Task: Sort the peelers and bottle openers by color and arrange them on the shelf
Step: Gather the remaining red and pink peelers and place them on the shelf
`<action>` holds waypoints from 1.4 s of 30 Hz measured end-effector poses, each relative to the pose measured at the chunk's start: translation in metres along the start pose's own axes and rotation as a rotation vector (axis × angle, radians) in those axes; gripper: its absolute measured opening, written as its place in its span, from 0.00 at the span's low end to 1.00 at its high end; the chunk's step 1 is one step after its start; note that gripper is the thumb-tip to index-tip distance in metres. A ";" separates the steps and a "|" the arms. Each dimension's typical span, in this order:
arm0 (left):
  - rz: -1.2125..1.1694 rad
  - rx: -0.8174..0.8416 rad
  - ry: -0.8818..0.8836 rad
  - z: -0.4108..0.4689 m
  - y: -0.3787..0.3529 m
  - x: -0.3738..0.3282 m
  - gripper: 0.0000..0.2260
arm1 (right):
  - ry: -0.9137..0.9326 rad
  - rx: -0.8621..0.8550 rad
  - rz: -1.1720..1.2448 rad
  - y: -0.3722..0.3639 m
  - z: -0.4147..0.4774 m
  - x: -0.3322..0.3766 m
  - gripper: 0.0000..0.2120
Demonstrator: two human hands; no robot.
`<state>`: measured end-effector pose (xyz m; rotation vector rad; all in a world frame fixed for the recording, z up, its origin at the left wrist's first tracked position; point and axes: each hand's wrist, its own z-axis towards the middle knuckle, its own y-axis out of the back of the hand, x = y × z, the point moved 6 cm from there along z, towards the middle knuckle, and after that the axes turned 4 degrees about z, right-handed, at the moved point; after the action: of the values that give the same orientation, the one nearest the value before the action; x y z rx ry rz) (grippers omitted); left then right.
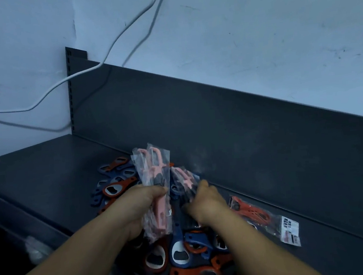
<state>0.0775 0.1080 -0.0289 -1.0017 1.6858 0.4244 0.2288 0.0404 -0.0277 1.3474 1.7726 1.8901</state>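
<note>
My left hand (pixel 138 209) grips a bunch of pink peelers (pixel 155 177) in clear plastic bags, held upright above the dark shelf (pixel 47 171). My right hand (pixel 206 203) reaches into a pile and its fingers touch another bagged pink peeler (pixel 185 178); they are blurred, so I cannot tell whether they grip it. Orange and blue bottle openers (pixel 179 253) lie mixed in a heap under both hands, with more bottle openers (pixel 114 187) further left. A bagged orange-red peeler (pixel 253 213) lies alone on the shelf to the right.
The shelf's dark back panel (pixel 218 123) rises right behind the pile, with a slotted upright (pixel 70 85) at its left end. White cables (pixel 61 84) hang across the wall above. Something pale and blurred (pixel 35 248) sits below the shelf's front edge at the left.
</note>
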 end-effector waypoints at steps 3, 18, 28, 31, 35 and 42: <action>-0.005 0.009 -0.001 0.000 0.000 -0.001 0.04 | 0.016 -0.018 -0.042 -0.006 0.003 0.003 0.33; -0.032 0.143 -0.017 0.011 -0.046 -0.008 0.07 | 0.061 0.351 1.283 0.029 -0.036 -0.006 0.15; 0.025 0.500 0.056 -0.037 -0.167 0.013 0.14 | 0.049 0.234 1.193 0.072 -0.088 -0.080 0.12; 0.018 0.575 0.099 -0.060 -0.216 0.028 0.16 | 0.045 0.207 1.212 0.092 -0.111 -0.119 0.09; 0.065 0.593 0.137 -0.104 -0.284 0.058 0.18 | 0.059 0.095 1.239 0.124 -0.151 -0.190 0.08; 0.264 0.708 0.175 -0.195 -0.397 0.130 0.16 | 0.012 -0.059 1.246 0.170 -0.246 -0.333 0.10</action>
<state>0.2624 -0.3132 0.0013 -0.3027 1.9274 -0.1091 0.3060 -0.3988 0.0059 2.7634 0.7892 2.3335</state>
